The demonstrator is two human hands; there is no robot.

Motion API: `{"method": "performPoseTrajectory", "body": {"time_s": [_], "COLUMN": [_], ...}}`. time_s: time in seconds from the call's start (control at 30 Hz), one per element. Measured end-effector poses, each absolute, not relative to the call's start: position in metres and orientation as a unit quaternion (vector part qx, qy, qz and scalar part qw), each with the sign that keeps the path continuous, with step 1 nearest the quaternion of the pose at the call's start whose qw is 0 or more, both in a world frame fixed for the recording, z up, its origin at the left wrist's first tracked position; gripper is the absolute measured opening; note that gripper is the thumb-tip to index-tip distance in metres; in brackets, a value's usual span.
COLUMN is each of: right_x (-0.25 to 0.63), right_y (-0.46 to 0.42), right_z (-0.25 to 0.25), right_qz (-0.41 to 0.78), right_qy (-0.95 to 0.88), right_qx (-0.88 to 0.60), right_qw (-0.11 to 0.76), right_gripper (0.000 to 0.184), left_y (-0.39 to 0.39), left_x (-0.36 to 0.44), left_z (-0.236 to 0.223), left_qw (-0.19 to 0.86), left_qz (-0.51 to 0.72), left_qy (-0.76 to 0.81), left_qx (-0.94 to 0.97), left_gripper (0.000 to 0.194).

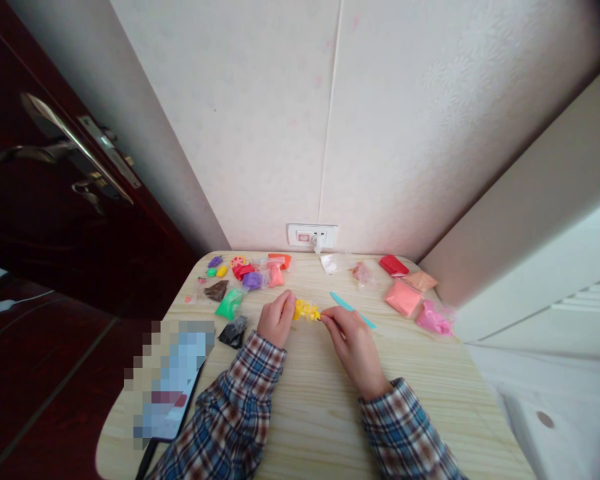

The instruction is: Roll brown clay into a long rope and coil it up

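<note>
Above the middle of the table, a small clear bag of yellow modelling clay (307, 310) is stretched between my two hands. My left hand (277, 320) is closed on its left end. With thumb and forefinger, my right hand (353, 347) pinches the right end, where a tiny dark spot shows at the fingertips. Just beyond the right hand lies a light-blue plastic clay knife (353, 310). Bags of green clay (229, 304) and black clay (233, 332) lie left of my left hand.
Small shaped clay pieces, such as purple grapes (215, 261), sit at the far left. More bags, including purple (253, 281), coral (403, 297) and pink clay (435, 318), lie along the back and right. A blurred-out phone (180, 380) rests at the left edge. A wall socket (304, 236) holds a plug.
</note>
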State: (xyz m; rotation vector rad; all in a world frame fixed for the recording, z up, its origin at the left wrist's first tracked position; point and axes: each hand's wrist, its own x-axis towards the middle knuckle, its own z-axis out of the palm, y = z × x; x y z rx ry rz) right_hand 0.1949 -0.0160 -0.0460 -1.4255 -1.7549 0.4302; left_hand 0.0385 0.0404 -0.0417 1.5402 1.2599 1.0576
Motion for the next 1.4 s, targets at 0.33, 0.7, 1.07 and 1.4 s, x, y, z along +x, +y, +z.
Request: {"method": "performPoseTrajectory", "body": {"time_s": [0.33,0.7,1.07,1.4], "right_x": [0.193,0.212,0.202,0.198], "right_y": [-0.015,-0.016,-0.019,-0.017], "right_z": [-0.041,-0.034,-0.041,-0.042], "right_qz": [0.389,0.365,0.261,0.307], "right_qy": [-0.573,-0.529,-0.643,-0.724], "right_qx": [-0.524,-0.559,-0.571,-0.479], "right_qw": [0.496,0.523,0.438,0.390], "right_gripper": [0.027,0.029,0.017,0.011], "left_y": [0.039,0.048,0.041,0.042], "left_x": [0.046,0.036,0.036,0.036], "left_z": [-0.047,-0.051,-0.041,-0.039], "left_qw": [0.538,0.491,0.340,0.294], "left_qz": [0.401,0.458,0.431,0.398], "left_qy": [0.491,0.551,0.560,0.588], "left_qx": [0.556,0.496,0.620,0.639], "left_gripper": [0.047,0.044,0.034,0.040]}}
